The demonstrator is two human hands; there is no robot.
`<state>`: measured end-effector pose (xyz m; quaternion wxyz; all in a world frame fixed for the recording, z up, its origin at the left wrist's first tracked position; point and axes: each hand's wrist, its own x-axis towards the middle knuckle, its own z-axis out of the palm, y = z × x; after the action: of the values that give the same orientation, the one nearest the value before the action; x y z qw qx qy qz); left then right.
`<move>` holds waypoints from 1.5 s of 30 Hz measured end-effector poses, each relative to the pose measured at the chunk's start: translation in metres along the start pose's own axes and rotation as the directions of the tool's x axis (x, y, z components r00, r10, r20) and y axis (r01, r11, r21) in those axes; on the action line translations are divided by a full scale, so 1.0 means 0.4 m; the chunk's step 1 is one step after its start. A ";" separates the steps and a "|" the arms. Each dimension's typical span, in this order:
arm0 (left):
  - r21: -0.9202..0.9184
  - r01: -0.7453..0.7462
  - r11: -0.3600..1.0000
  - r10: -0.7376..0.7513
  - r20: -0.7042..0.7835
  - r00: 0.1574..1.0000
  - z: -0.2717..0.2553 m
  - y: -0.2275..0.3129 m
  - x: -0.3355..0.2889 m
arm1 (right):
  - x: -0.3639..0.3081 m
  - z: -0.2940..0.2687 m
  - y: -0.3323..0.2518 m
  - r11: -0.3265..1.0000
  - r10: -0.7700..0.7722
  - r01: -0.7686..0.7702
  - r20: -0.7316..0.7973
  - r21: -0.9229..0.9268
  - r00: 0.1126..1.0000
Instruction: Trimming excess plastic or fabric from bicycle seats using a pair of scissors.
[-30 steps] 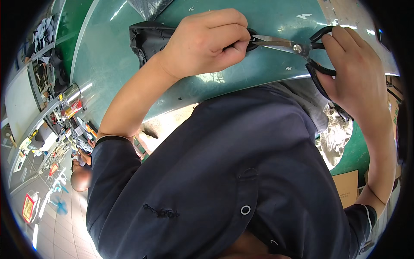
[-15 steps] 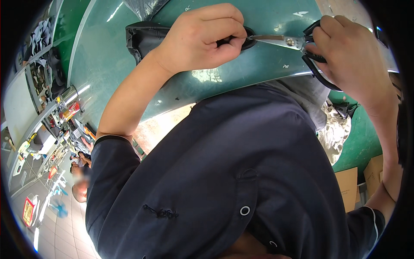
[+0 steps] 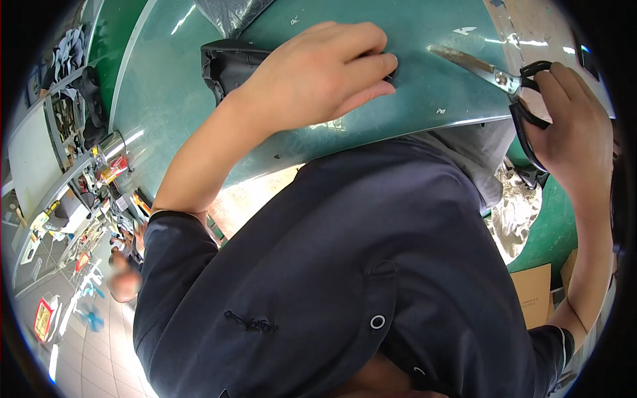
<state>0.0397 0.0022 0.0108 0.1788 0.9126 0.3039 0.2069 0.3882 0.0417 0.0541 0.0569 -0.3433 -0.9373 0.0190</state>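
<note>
A black leather-like piece (image 3: 231, 65), folded and seamed, lies on the green tabletop in front of me. My left hand (image 3: 332, 76) is closed over its right part, and a bit of black shows past the fingertips; the rest under the palm is hidden. Off to the right, my right hand (image 3: 576, 129) grips black-handled scissors (image 3: 470, 64) with fingers through the loops. Their silver blades point left toward my left hand, apart from the black piece, and look closed together.
The green table (image 3: 405, 106) has a curved edge close to my body. A grey plastic bag (image 3: 232, 14) lies at the far side. A cardboard box (image 3: 533, 295) stands low on the right. Shelves with tools and other people appear at far left.
My right hand has drawn the scissors away to the right and nearer to me, off the black piece. My left hand has shifted slightly right and nearer, its fingers now lying more over the piece.
</note>
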 end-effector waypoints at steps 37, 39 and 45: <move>0.071 -0.091 0.993 0.097 -0.083 0.992 0.013 -0.026 -0.017 | 0.051 -0.006 -0.144 0.993 0.115 -0.115 -0.055 0.012 0.992; 0.050 -0.077 0.996 0.081 -0.066 0.995 0.008 -0.026 -0.020 | 0.056 -0.009 -0.141 0.995 0.097 -0.097 -0.013 0.014 0.995; -0.076 -0.107 0.991 0.091 -0.185 0.978 0.022 -0.042 -0.016 | 0.090 -0.010 -0.120 0.999 0.019 -0.023 0.103 0.034 0.994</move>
<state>0.0312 0.0090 -0.0059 0.1788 0.8955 0.2640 0.3106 0.3307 0.0283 0.0649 0.0141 -0.3508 -0.9348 0.0536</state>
